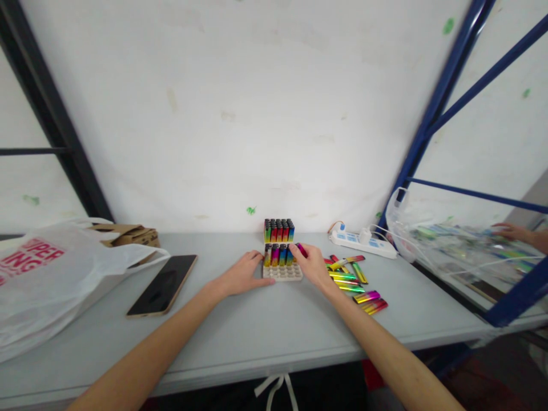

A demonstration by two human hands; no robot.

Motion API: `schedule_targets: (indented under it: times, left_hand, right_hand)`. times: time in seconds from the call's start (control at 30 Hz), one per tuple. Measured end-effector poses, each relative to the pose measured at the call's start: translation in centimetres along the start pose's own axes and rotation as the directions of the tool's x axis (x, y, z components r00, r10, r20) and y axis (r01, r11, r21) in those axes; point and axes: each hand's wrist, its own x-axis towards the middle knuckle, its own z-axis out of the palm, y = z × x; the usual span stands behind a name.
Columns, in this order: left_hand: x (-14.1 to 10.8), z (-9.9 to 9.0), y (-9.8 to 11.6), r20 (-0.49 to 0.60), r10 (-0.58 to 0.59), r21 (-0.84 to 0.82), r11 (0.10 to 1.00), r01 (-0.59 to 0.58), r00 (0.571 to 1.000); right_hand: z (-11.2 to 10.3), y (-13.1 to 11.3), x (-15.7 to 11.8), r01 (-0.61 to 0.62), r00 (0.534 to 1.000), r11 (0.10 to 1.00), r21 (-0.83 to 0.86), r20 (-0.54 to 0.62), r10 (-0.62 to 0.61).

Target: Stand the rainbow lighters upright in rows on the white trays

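Note:
A pale tray (282, 275) with rows of round holes lies in front of me, and a row of upright lighters (275, 256) with shiny coloured bodies fills its back part. My left hand (245, 274) rests at its left front corner, thumb stretched along the front edge and fingers spread at the side. My right hand (311, 265) pinches a purple lighter (302, 250) over the tray's right end. Behind stands a block of several lighters (279, 230) with black tops. Loose shiny lighters or lighter sleeves (347, 279) lie right of my right hand.
On the left are a phone (165, 285), a white plastic bag (72, 279) and cardboard (128, 234). A power strip (363, 242) with a plug lies at the back right. Beyond the blue frame (422, 134), another person's hand (511, 231) is over a cluttered surface.

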Motion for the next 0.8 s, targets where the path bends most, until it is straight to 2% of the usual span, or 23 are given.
schedule_targets:
  times: [0.33,0.53,0.7,0.8]
  left_hand:
    - [0.0,-0.1,0.0,0.009,-0.004,0.005,1.0,0.004,1.0]
    - [0.0,0.0,-0.2,0.004,0.007,0.005,1.0,-0.007,1.0]
    - [0.0,0.0,-0.1,-0.003,0.007,0.004,1.0,-0.007,1.0]
    - [0.0,0.0,-0.1,0.0,0.009,0.004,1.0,-0.009,1.0]
  right_hand:
    - [0.1,0.5,0.0,-0.001,1.0,1.0,-0.006,0.003,0.001]
    - [-1.4,-0.3,-0.1,0.107,0.991,0.994,-0.032,0.083,-0.104]
    - [-2.9,0.2,0.3,0.296,0.952,0.932,-0.211,0.143,-0.27]
    - [-3.4,0.9,0.6,0.341,0.936,0.888,-0.308,0.201,-0.289]
